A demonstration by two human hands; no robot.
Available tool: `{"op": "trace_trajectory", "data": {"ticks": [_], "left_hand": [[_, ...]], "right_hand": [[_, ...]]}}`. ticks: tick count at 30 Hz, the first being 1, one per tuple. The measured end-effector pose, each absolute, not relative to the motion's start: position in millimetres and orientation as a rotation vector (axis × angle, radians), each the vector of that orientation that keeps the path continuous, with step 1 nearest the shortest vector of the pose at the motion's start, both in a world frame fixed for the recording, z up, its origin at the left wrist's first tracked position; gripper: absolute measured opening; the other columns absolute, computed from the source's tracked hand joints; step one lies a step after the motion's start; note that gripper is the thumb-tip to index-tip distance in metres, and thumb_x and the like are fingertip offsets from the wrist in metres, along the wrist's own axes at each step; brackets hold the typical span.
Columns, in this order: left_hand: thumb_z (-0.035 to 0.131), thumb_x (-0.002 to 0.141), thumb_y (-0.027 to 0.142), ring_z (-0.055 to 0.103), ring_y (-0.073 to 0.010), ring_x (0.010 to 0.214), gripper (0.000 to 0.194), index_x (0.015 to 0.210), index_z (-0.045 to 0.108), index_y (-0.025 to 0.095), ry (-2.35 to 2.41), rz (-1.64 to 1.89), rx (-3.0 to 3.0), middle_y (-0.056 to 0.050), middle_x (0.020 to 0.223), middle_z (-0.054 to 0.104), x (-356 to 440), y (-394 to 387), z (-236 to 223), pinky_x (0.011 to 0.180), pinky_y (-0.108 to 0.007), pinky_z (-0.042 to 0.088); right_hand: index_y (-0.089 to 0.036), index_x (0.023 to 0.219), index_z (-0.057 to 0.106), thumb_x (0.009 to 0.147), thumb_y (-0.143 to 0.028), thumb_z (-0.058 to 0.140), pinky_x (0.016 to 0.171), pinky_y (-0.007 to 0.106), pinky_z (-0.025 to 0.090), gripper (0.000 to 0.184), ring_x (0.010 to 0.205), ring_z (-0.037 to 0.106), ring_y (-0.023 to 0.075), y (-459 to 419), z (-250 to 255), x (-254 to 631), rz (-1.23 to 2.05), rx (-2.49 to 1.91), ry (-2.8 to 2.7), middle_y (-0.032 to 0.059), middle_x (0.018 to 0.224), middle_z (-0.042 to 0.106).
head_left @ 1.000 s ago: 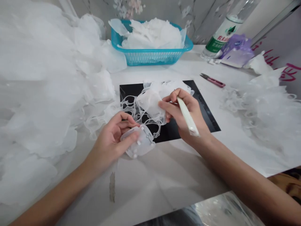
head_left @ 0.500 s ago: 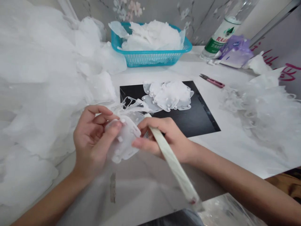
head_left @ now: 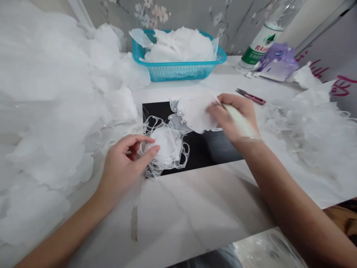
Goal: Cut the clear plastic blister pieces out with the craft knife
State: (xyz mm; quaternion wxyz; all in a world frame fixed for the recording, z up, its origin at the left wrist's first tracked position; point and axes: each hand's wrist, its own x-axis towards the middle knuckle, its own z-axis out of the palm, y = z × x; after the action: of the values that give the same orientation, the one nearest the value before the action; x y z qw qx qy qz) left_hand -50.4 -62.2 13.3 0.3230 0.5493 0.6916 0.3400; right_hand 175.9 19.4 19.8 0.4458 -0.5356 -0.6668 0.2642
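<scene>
My left hand [head_left: 124, 162] rests on a white sheet [head_left: 163, 145] tangled in clear, looped plastic strips [head_left: 178, 152], at the near edge of a black mat [head_left: 200, 158]. The thumb lies on top of the sheet. My right hand [head_left: 232, 117] is farther up the mat, gripping a pale flat stick [head_left: 240, 121] that is blurred and partly hidden by the fingers. Its fingertips press on a translucent white piece [head_left: 195, 111] on top of a small stack of similar pieces.
A teal plastic basket [head_left: 178, 72] heaped with white sheets stands at the back. A large white heap [head_left: 41, 111] fills the left side, and frayed white material [head_left: 315, 137] lies right. Pink-handled scissors [head_left: 251, 96], a water bottle [head_left: 259, 48] and a purple packet [head_left: 279, 63] lie beyond.
The white piece has gone from my raised left hand down onto the mat within the clear strips. My right hand has moved up and right, onto the stack, carrying the stick.
</scene>
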Motion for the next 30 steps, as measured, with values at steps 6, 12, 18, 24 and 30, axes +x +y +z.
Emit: {"op": "trace_trajectory", "data": {"ticks": [6,12,18,24,30], "left_hand": [[0.074,0.063,0.054,0.055,-0.0164,0.077,0.054,0.109,0.062,0.027,1.860,0.681,1.821,-0.003,0.110,0.053,-50,-66,5,0.056,-0.028,0.044],[0.063,0.078,0.043,0.053,-0.0104,0.065,0.030,0.105,0.065,0.029,1.820,0.803,1.686,0.002,0.110,0.060,-51,-68,9,0.056,-0.025,0.043],[0.062,0.077,0.034,0.058,-0.0135,0.070,0.019,0.089,0.066,0.020,1.712,0.945,1.310,-0.001,0.090,0.064,-51,-63,12,0.057,-0.023,0.044],[0.067,0.076,0.044,0.056,-0.0119,0.068,0.027,0.091,0.063,0.022,1.636,1.026,1.205,0.001,0.080,0.060,-52,-63,11,0.057,-0.021,0.044],[0.066,0.076,0.042,0.053,-0.0144,0.072,0.024,0.074,0.066,0.019,1.464,0.845,1.417,-0.002,0.080,0.054,-51,-63,14,0.059,-0.023,0.043]], "right_hand": [[-0.017,0.091,0.064,0.070,-0.024,0.068,0.064,0.038,0.044,0.022,0.091,0.055,0.0313,34,-2,180,-0.094,-1.848,-1.899,0.0090,0.079,0.063],[-0.017,0.093,0.066,0.078,-0.036,0.066,0.079,0.042,0.048,0.024,0.090,0.057,0.0271,17,7,168,-0.069,-1.348,-1.903,0.0087,0.089,0.070],[-0.015,0.104,0.066,0.076,-0.036,0.072,0.083,0.039,0.050,0.036,0.096,0.059,0.0246,9,-2,154,0.450,-0.674,-2.458,0.0105,0.115,0.067],[-0.013,0.090,0.066,0.088,-0.024,0.059,0.071,0.030,0.050,0.013,0.077,0.061,0.0173,7,2,152,0.526,-0.683,-2.258,0.0071,0.086,0.070],[-0.017,0.078,0.064,0.083,-0.030,0.065,0.054,0.021,0.044,0.014,0.055,0.055,0.0089,-2,16,150,0.514,-0.979,-1.757,-0.0029,0.064,0.063]]}}
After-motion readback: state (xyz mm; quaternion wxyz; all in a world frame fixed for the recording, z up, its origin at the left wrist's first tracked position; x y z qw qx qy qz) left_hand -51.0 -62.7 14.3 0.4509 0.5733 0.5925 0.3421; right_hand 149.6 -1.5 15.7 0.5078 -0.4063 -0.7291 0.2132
